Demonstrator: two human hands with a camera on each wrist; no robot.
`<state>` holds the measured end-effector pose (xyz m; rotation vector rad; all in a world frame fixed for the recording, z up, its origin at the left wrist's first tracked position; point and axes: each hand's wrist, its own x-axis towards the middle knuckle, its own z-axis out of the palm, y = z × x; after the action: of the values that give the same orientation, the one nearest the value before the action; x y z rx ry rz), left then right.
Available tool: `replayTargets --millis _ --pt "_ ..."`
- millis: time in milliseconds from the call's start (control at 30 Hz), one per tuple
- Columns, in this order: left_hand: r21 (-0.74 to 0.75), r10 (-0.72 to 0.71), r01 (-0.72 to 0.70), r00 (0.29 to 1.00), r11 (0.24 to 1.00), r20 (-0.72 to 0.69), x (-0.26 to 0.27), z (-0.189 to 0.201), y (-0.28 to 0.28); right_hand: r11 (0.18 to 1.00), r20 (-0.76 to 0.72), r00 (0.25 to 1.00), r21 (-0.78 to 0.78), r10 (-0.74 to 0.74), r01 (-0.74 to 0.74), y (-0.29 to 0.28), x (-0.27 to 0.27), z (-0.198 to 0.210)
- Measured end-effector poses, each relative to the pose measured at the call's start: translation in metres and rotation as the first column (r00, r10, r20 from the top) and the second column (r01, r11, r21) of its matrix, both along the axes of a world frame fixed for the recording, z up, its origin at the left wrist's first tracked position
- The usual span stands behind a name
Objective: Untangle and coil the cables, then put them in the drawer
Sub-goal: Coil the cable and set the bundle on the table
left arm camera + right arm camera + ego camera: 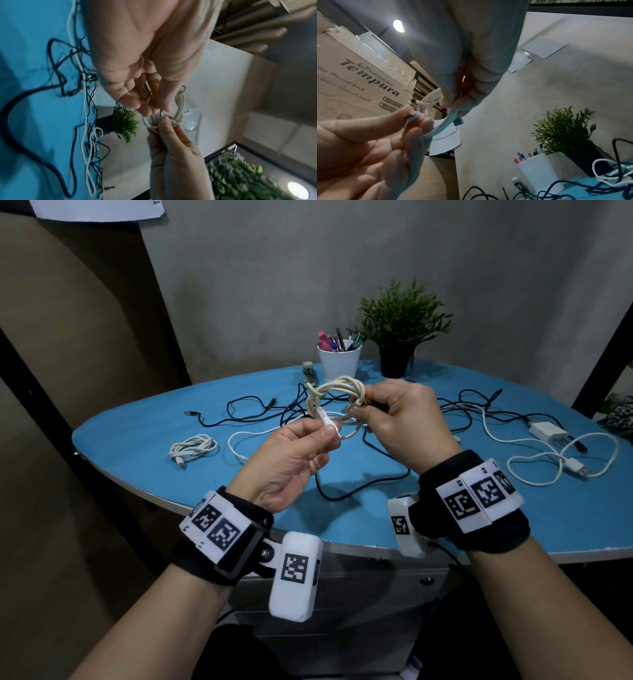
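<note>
Pinching the plug end, the left hand (291, 460) sits at 7 o'clock of the cream cable coil (337, 392); right hand (397, 419) fingers curl around it above the blue table (137, 440).

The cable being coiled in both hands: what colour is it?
Cream, off-white cable; clearest in the head view.

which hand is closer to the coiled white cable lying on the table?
Left. The left hand is just right of the coiled white cable, above the table; the right hand is farther right.
</note>
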<state>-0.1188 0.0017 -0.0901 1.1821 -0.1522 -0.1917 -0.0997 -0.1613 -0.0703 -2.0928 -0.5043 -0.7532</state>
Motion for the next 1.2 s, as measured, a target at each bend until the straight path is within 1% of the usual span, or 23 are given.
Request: replayTargets --millis 133,267,433,533,667,800,967,1100,1200 --pt "0.093 0.108 -0.117 0.989 0.989 0.097 0.001 0.001 -0.002 0.996 -0.113 0.993 0.087 0.042 -0.032 0.0 -0.003 0.002" --pt "0.185 0.22 -0.251 0.96 0.95 0.171 0.001 0.004 -0.005 0.981 -0.19 0.976 0.177 0.109 -0.075 0.0 -0.008 0.005" --pt "0.311 0.323 -0.4 0.907 0.862 0.271 0.004 0.007 -0.009 0.978 -0.235 0.964 0.195 0.125 -0.079 0.002 -0.007 0.004" --pt "0.349 0.356 -0.457 0.879 0.818 0.317 0.006 0.005 -0.007 0.982 -0.251 0.96 0.167 0.125 -0.084 0.004 -0.007 0.001" --pt "0.38 0.337 -0.451 0.882 0.808 0.329 0.007 0.006 0.0 0.984 -0.269 0.955 0.157 0.128 -0.088 0.005 -0.007 0.002" --pt "0.375 0.295 -0.378 0.919 0.846 0.26 0.008 0.008 0.003 0.982 -0.265 0.953 0.15 0.149 -0.112 0.005 -0.009 0.006" --pt "0.423 0.304 -0.403 0.91 0.812 0.283 0.008 0.004 -0.001 0.979 -0.26 0.951 0.162 0.166 -0.126 0.006 -0.011 0.007" --pt "0.361 0.282 -0.363 0.924 0.859 0.259 0.007 0.002 -0.003 0.976 -0.269 0.949 0.186 0.164 -0.116 0.005 -0.011 0.006" --pt "0.337 0.216 -0.305 0.937 0.891 0.275 0.006 0.005 -0.001 0.969 -0.284 0.942 0.214 0.182 -0.123 0.002 -0.011 0.008"
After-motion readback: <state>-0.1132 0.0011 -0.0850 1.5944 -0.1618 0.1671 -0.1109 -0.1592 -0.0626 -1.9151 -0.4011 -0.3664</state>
